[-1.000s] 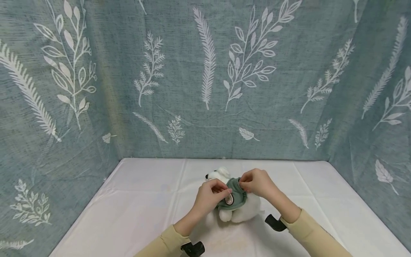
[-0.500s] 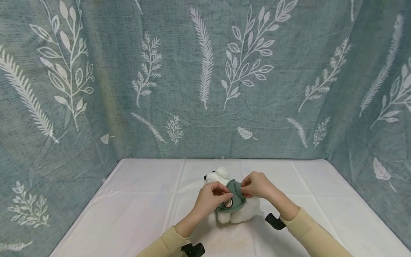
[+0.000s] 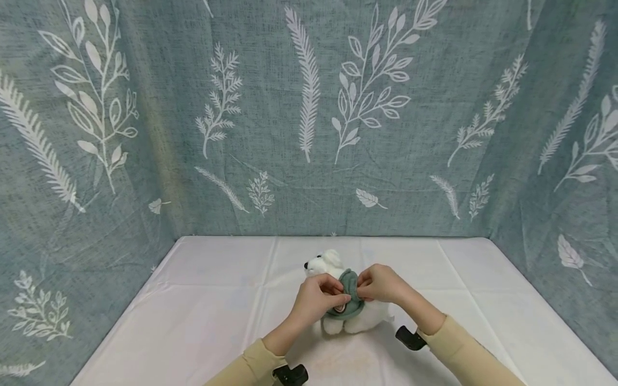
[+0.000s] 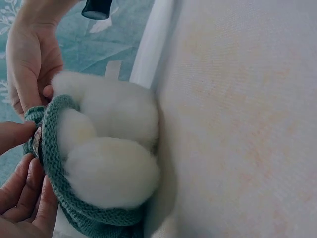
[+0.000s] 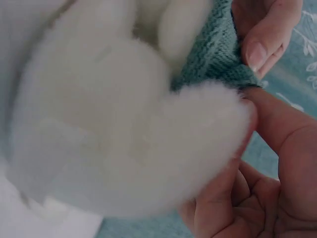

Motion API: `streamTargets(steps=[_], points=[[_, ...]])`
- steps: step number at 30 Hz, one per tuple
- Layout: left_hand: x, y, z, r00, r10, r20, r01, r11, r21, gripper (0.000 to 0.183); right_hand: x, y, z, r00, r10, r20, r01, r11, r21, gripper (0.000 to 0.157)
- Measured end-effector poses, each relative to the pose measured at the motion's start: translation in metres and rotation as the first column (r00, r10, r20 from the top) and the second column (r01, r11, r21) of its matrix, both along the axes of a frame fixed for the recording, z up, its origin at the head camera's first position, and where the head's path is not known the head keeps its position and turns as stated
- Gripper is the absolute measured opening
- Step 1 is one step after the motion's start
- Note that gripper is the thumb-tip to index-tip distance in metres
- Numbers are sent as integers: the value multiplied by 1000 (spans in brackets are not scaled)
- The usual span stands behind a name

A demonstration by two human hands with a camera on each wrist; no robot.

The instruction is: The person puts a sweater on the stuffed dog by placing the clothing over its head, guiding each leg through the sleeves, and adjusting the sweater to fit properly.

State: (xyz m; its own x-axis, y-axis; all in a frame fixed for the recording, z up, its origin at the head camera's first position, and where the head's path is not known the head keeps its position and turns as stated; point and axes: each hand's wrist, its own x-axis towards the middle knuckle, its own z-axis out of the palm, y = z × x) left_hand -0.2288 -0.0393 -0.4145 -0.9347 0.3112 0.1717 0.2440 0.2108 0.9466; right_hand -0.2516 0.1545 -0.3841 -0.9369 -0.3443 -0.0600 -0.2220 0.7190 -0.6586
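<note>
A white stuffed animal with a black nose, its head to the left, wears a green knitted sweater. My left hand pinches the knit beside a small oval patch on it. At the sweater's rear edge, my right hand pinches the fabric over the animal's back. The left wrist view has the rolled hem of the sweater lying round the white legs. Plush fur covers part of the right fingertips in the right wrist view, with the green knit just beyond.
The toy is on a table with a white cloth. A grey-green curtain with white leaf prints encloses the back and sides. Black wrist cameras are worn below both beige sleeves.
My right hand has moved left and slightly down with the sweater's rear edge, bunching the knit toward my left hand. More of the white back shows, and the left hand has hardly moved.
</note>
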Motion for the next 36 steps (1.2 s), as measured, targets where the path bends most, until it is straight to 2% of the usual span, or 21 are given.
streamTargets(steps=[5,6,8,12,16,18,21,25,29,36], points=[[-8,0,-11,1000,17,-1,-17,1000,-11,24,-4,-1,-4,996,8,86,0,995,-97,10],[-8,0,-12,1000,18,0,-18,1000,-6,24,-5,-2,-5,995,-3,97,13,995,-101,10],[-2,0,-3,1000,21,0,-21,1000,-7,24,-6,-4,-7,993,-33,109,44,994,-97,11],[-1,1,-4,999,39,-20,-39,999,-19,22,-8,-8,-8,989,-96,109,106,990,-90,6],[-4,5,-14,998,52,-44,-53,998,-26,21,-7,-11,-9,981,-142,136,158,980,-120,31],[-3,7,-13,997,61,-53,-63,998,-25,20,-7,-12,-8,974,-164,154,184,975,-126,36],[-2,10,-14,994,77,-75,-79,997,-22,17,-8,-12,-7,969,-179,171,201,973,-117,34],[0,11,-16,995,48,-89,-51,998,-31,9,-11,-8,-6,960,-183,211,209,972,-110,36],[1,10,-16,997,-3,-72,-1,998,-57,4,-13,-3,-5,950,-166,263,206,969,-133,40],[-2,6,-15,997,-58,-56,52,993,-103,12,-14,2,-2,938,-128,323,197,962,-191,43]])
